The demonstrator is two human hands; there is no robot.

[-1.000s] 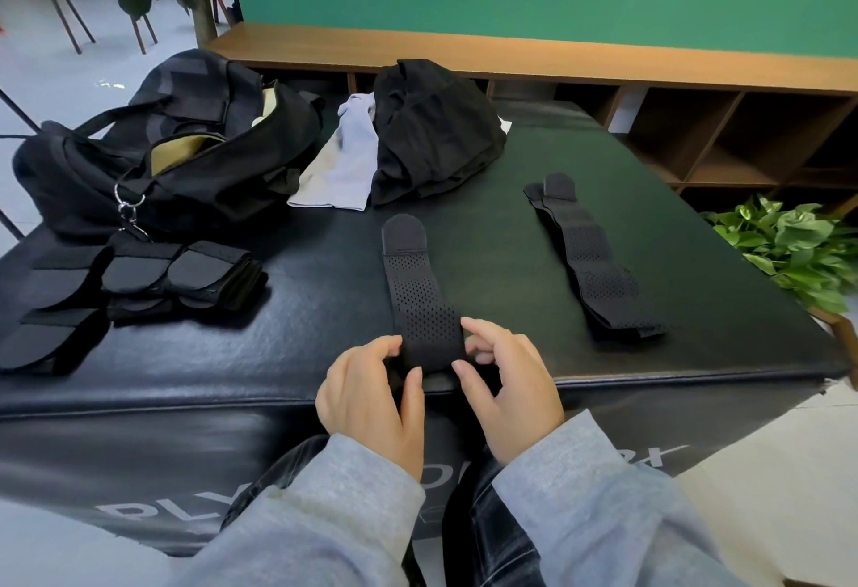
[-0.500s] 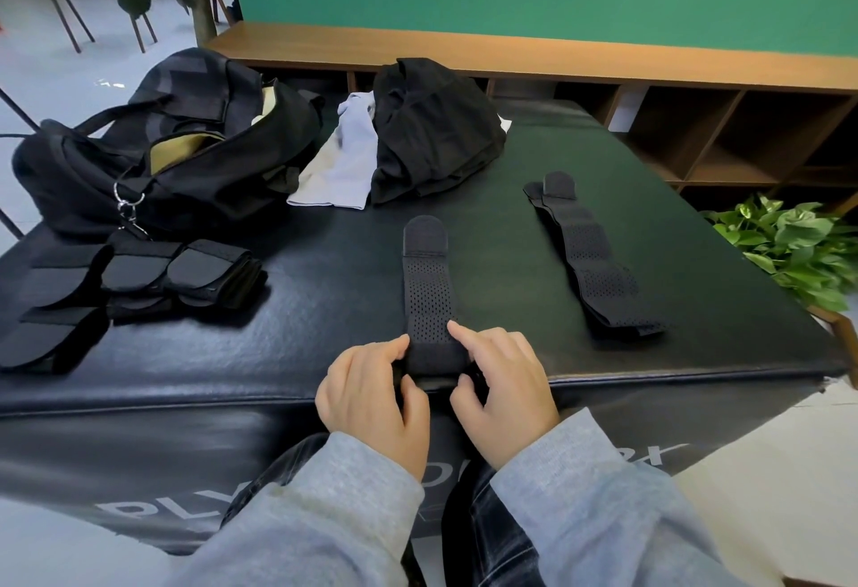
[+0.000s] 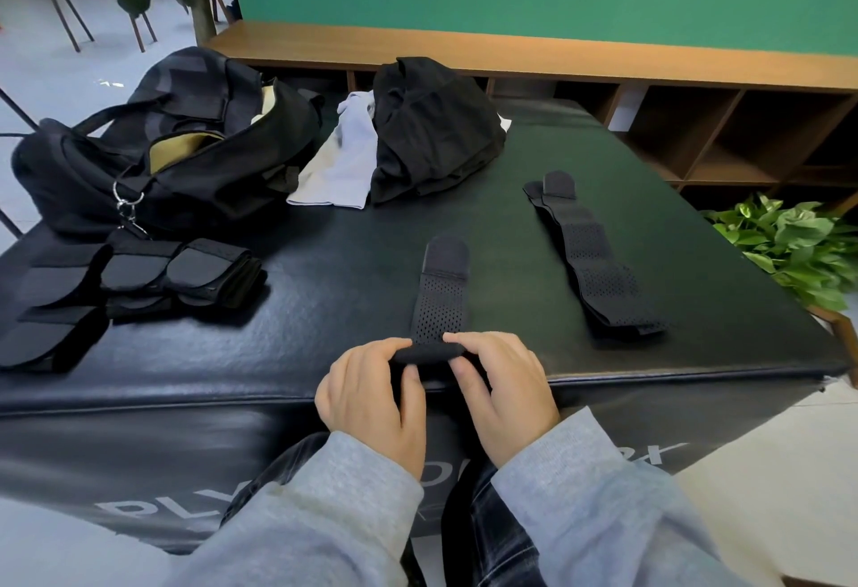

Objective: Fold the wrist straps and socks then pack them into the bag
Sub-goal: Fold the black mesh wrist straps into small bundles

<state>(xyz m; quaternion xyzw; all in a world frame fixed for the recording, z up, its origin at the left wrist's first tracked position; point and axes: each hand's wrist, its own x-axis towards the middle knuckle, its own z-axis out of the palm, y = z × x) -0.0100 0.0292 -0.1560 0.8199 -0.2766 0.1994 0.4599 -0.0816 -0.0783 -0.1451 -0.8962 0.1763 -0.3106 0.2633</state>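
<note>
Roll's gotten thicker since a sec ago — left hand [image 3: 371, 393] and right hand [image 3: 499, 389] both pinch the wrist strap [image 3: 438, 307] roll at the table [image 3: 325, 307] edge.

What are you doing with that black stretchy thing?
A person is rolling up a black wrist strap from its near end, at the front edge of a black padded table. The left hand and right hand both pinch the rolled part. Some folded straps lie to the left beside an open black bag. Another strap lies flat on the right. White socks wait at the back.
</note>
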